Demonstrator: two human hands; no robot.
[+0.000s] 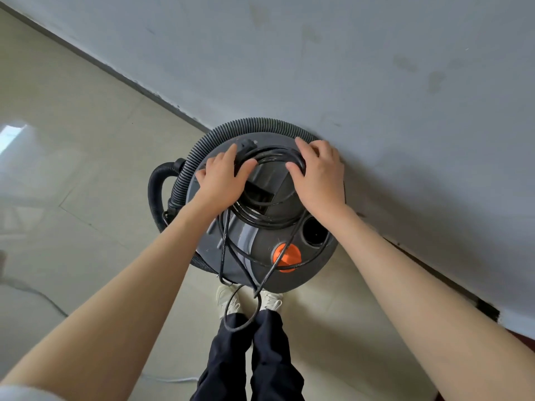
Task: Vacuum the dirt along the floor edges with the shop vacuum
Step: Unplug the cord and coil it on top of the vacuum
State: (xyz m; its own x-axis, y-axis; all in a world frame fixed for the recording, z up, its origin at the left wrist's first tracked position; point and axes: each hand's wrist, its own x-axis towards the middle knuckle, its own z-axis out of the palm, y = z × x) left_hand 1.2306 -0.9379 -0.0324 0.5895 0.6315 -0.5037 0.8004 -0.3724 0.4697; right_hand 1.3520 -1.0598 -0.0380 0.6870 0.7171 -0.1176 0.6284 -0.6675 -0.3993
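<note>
A round grey shop vacuum stands on the floor against the wall, seen from above, with an orange knob on its lid. A black power cord lies coiled on the lid, and some loops hang down over the front. The ribbed black hose curves around the back and left side. My left hand grips the left side of the cord coil, near the plug. My right hand grips the coil's right side, thumb hooked over the cord.
The grey wall runs diagonally from upper left to lower right, meeting the beige tiled floor along a dark baseboard line. My legs and white shoes stand just in front of the vacuum. A thin white cable lies on the floor at left.
</note>
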